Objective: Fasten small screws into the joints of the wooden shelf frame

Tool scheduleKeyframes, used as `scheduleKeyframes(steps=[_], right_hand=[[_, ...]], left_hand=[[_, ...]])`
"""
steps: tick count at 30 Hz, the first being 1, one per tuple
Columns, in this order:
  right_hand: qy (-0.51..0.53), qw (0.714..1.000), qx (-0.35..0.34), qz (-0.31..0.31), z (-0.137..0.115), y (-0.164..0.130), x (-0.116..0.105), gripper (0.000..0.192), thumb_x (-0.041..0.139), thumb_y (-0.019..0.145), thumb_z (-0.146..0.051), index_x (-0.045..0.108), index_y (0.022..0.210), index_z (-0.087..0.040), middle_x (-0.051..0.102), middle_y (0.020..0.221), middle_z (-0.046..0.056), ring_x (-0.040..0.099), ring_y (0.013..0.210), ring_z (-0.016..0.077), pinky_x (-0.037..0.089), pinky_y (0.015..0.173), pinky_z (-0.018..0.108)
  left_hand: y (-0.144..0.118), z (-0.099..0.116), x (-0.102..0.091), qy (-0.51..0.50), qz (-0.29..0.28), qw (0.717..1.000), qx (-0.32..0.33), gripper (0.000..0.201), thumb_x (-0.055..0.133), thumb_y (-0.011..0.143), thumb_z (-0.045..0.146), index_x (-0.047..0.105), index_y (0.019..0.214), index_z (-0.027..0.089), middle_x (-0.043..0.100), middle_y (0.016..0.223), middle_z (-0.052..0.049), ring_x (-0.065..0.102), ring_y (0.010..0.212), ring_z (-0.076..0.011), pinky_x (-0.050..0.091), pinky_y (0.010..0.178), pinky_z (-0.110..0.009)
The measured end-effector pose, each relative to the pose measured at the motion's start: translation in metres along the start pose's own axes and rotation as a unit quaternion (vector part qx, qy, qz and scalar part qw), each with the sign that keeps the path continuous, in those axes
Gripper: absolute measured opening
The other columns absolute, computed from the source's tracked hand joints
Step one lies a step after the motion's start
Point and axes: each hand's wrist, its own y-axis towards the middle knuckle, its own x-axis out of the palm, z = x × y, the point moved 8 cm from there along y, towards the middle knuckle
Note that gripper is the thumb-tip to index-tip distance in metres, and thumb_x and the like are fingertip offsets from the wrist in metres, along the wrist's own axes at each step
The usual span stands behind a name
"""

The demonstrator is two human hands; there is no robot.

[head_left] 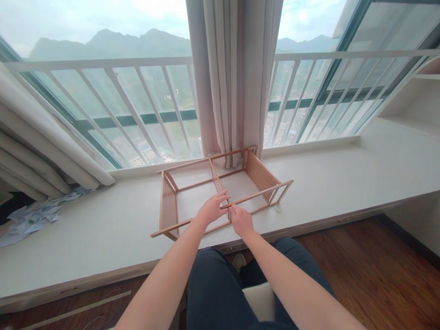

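Now pinching wooden frame [252,196] on white desk [330,183] with right fingers [233,211], with both ends well off to their sides. Touching it just beside with left fingers [222,198]; cannot tell if squeezing.

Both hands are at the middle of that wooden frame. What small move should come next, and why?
Probably steady the near upper rail with the right hand while the left hand eases the middle crosspiece into line with it: both hands are gathered where those two pieces come together. The hands hide whether they already fit, so this is only a guess.
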Motion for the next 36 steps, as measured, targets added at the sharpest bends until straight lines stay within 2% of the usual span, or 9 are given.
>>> scheduleKeyframes(steps=[4, 9, 14, 17, 21, 24, 27, 32, 36], right_hand=[[0.005, 1.0, -0.009, -0.009, 0.0, 0.0, 0.001, 0.034, 0.035, 0.11, -0.035, 0.066, 0.101, -0.023, 0.073, 0.087, 0.005, 0.061, 0.075, 0.0194, 0.024, 0.064, 0.029], [0.018, 0.999, -0.021, -0.016, 0.003, 0.002, 0.0, 0.036, 0.038, 0.11, -0.04, 0.066, 0.094, -0.023, 0.072, 0.083, 0.004, 0.062, 0.075, 0.0184, 0.025, 0.063, 0.029], [0.046, 0.998, -0.043, -0.013, 0.023, -0.001, -0.001, 0.033, 0.046, 0.107, -0.044, 0.068, 0.095, -0.023, 0.071, 0.081, 0.002, 0.062, 0.075, 0.018, 0.029, 0.065, 0.027], [0.043, 0.999, -0.03, -0.006, 0.06, -0.005, -0.003, 0.035, 0.045, 0.107, -0.045, 0.068, 0.094, -0.023, 0.069, 0.078, 0.002, 0.062, 0.076, 0.018, 0.03, 0.066, 0.027], [-0.003, 0.999, 0.04, 0.002, 0.141, -0.013, -0.005, 0.031, 0.042, 0.106, -0.032, 0.068, 0.094, -0.021, 0.069, 0.083, 0.004, 0.061, 0.079, 0.0187, 0.033, 0.069, 0.028], [-0.024, 0.997, 0.064, 0.043, 0.2, -0.02, -0.012, 0.025, 0.043, 0.1, -0.017, 0.068, 0.103, -0.017, 0.07, 0.105, 0.01, 0.061, 0.096, 0.0207, 0.039, 0.081, 0.029], [-0.06, 0.989, 0.109, 0.077, 0.247, -0.024, -0.017, 0.029, 0.045, 0.096, -0.014, 0.066, 0.116, -0.014, 0.066, 0.117, 0.015, 0.059, 0.107, 0.0242, 0.041, 0.089, 0.032], [-0.118, 0.974, 0.166, 0.104, 0.282, -0.014, -0.026, 0.039, 0.048, 0.098, -0.019, 0.059, 0.134, -0.016, 0.058, 0.136, 0.015, 0.053, 0.116, 0.0283, 0.041, 0.093, 0.036], [-0.131, 0.969, 0.198, 0.064, 0.298, 0.002, -0.025, 0.032, 0.048, 0.102, -0.025, 0.065, 0.128, -0.018, 0.059, 0.136, 0.014, 0.054, 0.115, 0.0281, 0.042, 0.089, 0.036]], left_hand=[[-0.001, 0.002, -0.002, 0.001, -0.002, 1.0, 0.002, 0.045, 0.067, 0.087, 0.03, 0.068, 0.131, 0.026, 0.051, 0.157, -0.006, 0.062, 0.13, -0.0267, 0.048, 0.114, -0.041], [-0.001, 0.003, -0.002, 0.005, -0.011, 1.0, -0.005, 0.044, 0.066, 0.088, 0.032, 0.067, 0.132, 0.026, 0.049, 0.158, -0.006, 0.061, 0.132, -0.0274, 0.047, 0.115, -0.042], [0.0, 0.004, -0.003, 0.012, -0.009, 1.0, -0.004, 0.045, 0.064, 0.089, 0.034, 0.066, 0.134, 0.026, 0.047, 0.159, -0.006, 0.061, 0.132, -0.027, 0.047, 0.115, -0.041], [0.0, 0.003, -0.004, 0.017, -0.01, 1.0, -0.004, 0.044, 0.063, 0.09, 0.037, 0.066, 0.133, 0.027, 0.047, 0.16, -0.005, 0.06, 0.132, -0.0271, 0.047, 0.115, -0.041], [0.001, 0.002, -0.004, 0.021, -0.012, 1.0, -0.004, 0.045, 0.062, 0.091, 0.039, 0.065, 0.134, 0.027, 0.048, 0.159, -0.006, 0.06, 0.133, -0.0276, 0.046, 0.116, -0.042], [0.002, 0.002, -0.005, 0.018, -0.01, 1.0, -0.001, 0.045, 0.063, 0.09, 0.039, 0.066, 0.133, 0.027, 0.048, 0.159, -0.006, 0.061, 0.131, -0.0277, 0.046, 0.116, -0.042], [0.003, 0.003, -0.006, 0.01, -0.008, 1.0, 0.004, 0.047, 0.065, 0.089, 0.041, 0.066, 0.134, 0.028, 0.048, 0.159, -0.006, 0.062, 0.13, -0.0278, 0.046, 0.116, -0.042], [0.004, 0.001, -0.007, -0.003, -0.021, 1.0, -0.006, 0.052, 0.071, 0.086, 0.044, 0.066, 0.134, 0.027, 0.046, 0.16, -0.008, 0.062, 0.131, -0.0306, 0.046, 0.116, -0.043], [0.003, 0.001, -0.008, -0.017, -0.027, 0.999, -0.022, 0.063, 0.079, 0.079, 0.052, 0.066, 0.136, 0.029, 0.045, 0.16, -0.008, 0.057, 0.137, -0.0337, 0.044, 0.118, -0.046]])
